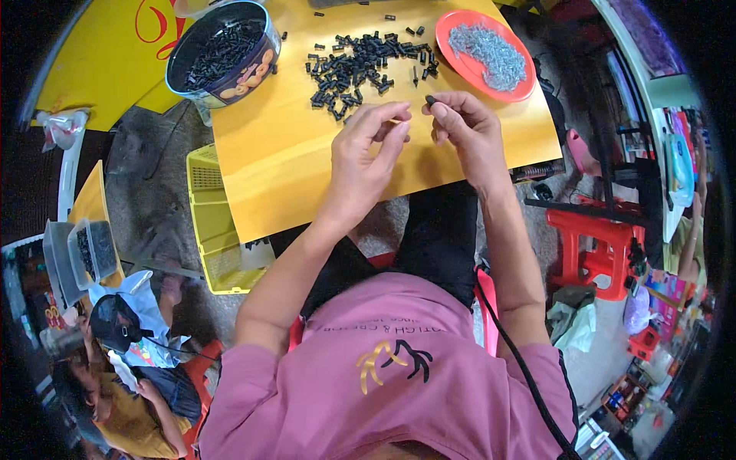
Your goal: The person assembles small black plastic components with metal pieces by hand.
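Observation:
Between my right hand's [469, 136] thumb and index finger is a small black plastic piece [431, 100], held over the yellow tabletop [276, 172]. Close by on its left, my left hand [366, 146] has thumb and fingers curled together in a pinch; what is in them, if anything, does not show. Just beyond both hands lies a loose pile of small black plastic pieces [349, 73]. One slim black piece with a pointed end [415, 75] lies apart at the pile's right side. A red plate [512, 95] at the far right bears a heap of small clear or silvery pieces [491, 55].
A round tin [257, 83] full of black pieces stands at the table's far left. Below the table's left edge is a yellow plastic crate [218, 249]. Another person [130, 406] sits at the lower left. A red stool [594, 245] stands to the right.

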